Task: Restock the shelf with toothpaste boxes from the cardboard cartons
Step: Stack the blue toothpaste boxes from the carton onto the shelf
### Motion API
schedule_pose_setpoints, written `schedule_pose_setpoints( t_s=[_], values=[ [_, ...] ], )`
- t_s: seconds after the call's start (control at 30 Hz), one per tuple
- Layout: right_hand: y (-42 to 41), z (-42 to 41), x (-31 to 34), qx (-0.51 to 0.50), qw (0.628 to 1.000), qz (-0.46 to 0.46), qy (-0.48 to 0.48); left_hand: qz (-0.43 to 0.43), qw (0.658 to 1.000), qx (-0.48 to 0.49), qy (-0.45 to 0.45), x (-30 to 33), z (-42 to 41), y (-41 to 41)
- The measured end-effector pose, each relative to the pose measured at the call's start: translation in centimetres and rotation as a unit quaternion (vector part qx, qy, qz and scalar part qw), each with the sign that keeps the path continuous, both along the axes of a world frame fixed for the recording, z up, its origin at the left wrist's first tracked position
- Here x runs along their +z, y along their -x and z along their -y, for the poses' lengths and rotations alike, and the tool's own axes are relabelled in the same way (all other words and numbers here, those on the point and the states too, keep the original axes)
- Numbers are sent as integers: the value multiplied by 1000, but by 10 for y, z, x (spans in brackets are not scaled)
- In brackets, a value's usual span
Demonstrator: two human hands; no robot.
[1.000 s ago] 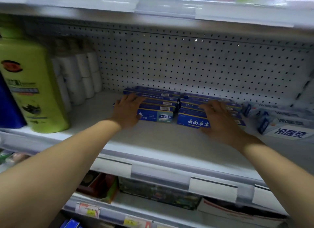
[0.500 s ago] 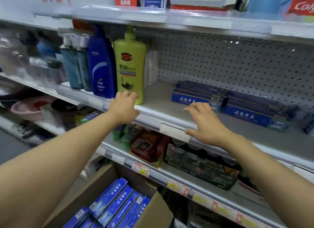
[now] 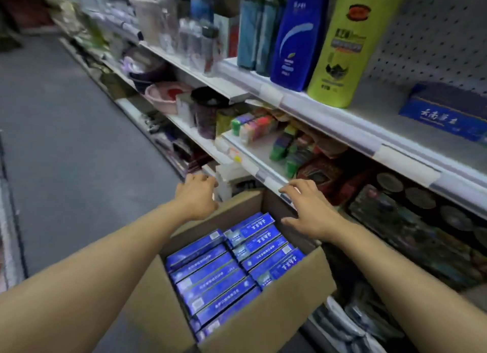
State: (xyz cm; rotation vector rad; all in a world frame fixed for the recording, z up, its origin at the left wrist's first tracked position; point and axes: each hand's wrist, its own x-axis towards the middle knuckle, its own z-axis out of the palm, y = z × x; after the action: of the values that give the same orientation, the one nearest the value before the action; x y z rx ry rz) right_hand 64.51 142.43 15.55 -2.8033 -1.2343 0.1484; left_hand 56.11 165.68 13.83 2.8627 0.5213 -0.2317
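left hand (image 3: 196, 198): fingers loosely bent, holding nothing, over the far left edge of the cardboard carton (image 3: 266, 323) | right hand (image 3: 309, 210): fingers spread, empty, above its far right corner | toothpaste boxes (image 3: 226, 271): blue, packed in carton, lower centre; more (image 3: 445, 113) on shelf (image 3: 374, 139), cut off at right edge | far aisle blurred

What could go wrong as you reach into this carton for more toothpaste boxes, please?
The toothpaste boxes are packed tightly in the cardboard carton, so gripping one may drag or crush its neighbours. The right hand hovers close to the lower shelf edge and could knock it.
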Motion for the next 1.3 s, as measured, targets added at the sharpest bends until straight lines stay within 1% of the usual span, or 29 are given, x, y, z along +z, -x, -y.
schedule_pose_setpoints(
  t_s=[0.13, 0.27, 0.3, 0.37, 0.43, 0.6, 0.83, 0.93, 1.0, 1.03, 1.07, 1.2, 1.23, 1.3],
  values=[
    [-5, -22, -48, 32, 998, -48, 37, -54, 998, 42, 14, -50, -19, 25],
    [-21, -35, -92, 38, 993, -91, 60, -93, 993, 67, 18, -99, -28, 35],
    [-22, -35, -94, 33, 992, -97, 67, -101, 993, 63, 19, -104, -27, 37],
    [-53, -50, -144, 47, 984, -145, 90, -147, 983, 104, 39, -151, -32, 24],
    [-56, -49, -152, 45, 981, -161, 97, -151, 984, 91, 33, -163, -30, 29],
    [-99, -55, -211, 37, 974, -187, 119, -155, 982, 103, 18, -220, -34, 8],
    [-147, -77, -282, 44, 971, -189, 139, -133, 984, 120, -16, -282, -43, -16],
    [-158, -85, -305, 50, 973, -181, 135, -140, 982, 125, -26, -304, -40, -21],
    [-157, -87, -311, 51, 975, -177, 126, -135, 980, 137, -41, -313, -36, -20],
    [-161, -87, -324, 58, 974, -180, 125, -130, 981, 138, -51, -324, -34, -23],
    [-164, -86, -334, 61, 974, -179, 123, -116, 982, 138, -62, -336, -32, -25],
    [-162, -80, -342, 82, 978, -161, 104, -56, 984, 112, -129, -347, -36, -25],
    [-163, -79, -346, 87, 978, -158, 103, -50, 984, 106, -134, -349, -36, -24],
    [-163, -77, -351, 88, 979, -156, 101, -71, 984, 117, -113, -349, -36, -25]
  ],
)
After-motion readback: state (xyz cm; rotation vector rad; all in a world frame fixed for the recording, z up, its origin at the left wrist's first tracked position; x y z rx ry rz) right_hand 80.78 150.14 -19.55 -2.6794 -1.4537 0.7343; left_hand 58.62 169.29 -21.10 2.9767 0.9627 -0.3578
